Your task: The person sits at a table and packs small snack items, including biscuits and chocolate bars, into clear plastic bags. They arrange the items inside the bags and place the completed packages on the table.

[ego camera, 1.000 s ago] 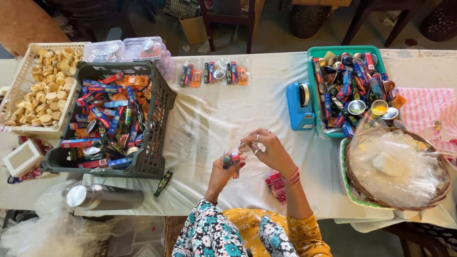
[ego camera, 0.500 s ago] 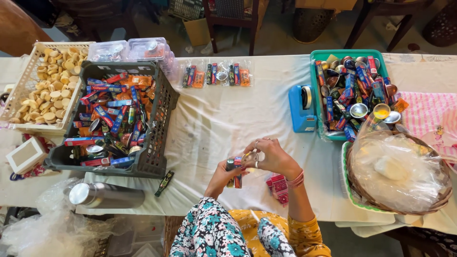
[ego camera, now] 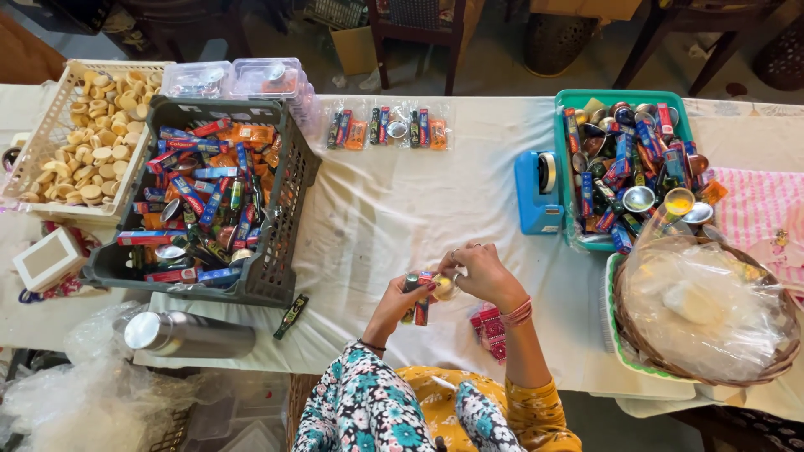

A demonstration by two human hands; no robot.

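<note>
You are holding a small bundle of narrow coloured stick packets (ego camera: 416,300) in your left hand (ego camera: 400,303), just above the near edge of the white cloth-covered table (ego camera: 402,201), and the packets are standing roughly upright, their long axis running away from you toward the table's far side. Your right hand (ego camera: 483,276) is sitting just to the right of the bundle and touching it, so the thing you are working on is lying directly to the left of your right fingertips (ego camera: 450,266), between the two hands. Your left fingers are curling closed around the lower part of the packets, gripping them; your right fingers are pinching shut on a small round pale yellow piece (ego camera: 445,287) pressed against the bundle's top, though what that piece is made of is too small to tell. Both hands are equally close to the bundle, with the left bearing it and the right working at it. A little stack of red patterned packets (ego camera: 488,326) is lying on the cloth just below your right wrist. The dark grey slatted plastic crate (ego camera: 285,251) of mixed packets is standing well to your left, and the teal plastic bin (ego camera: 563,142) of similar goods is lying well to your right, beside a blue tape dispenser (ego camera: 536,192).
</note>
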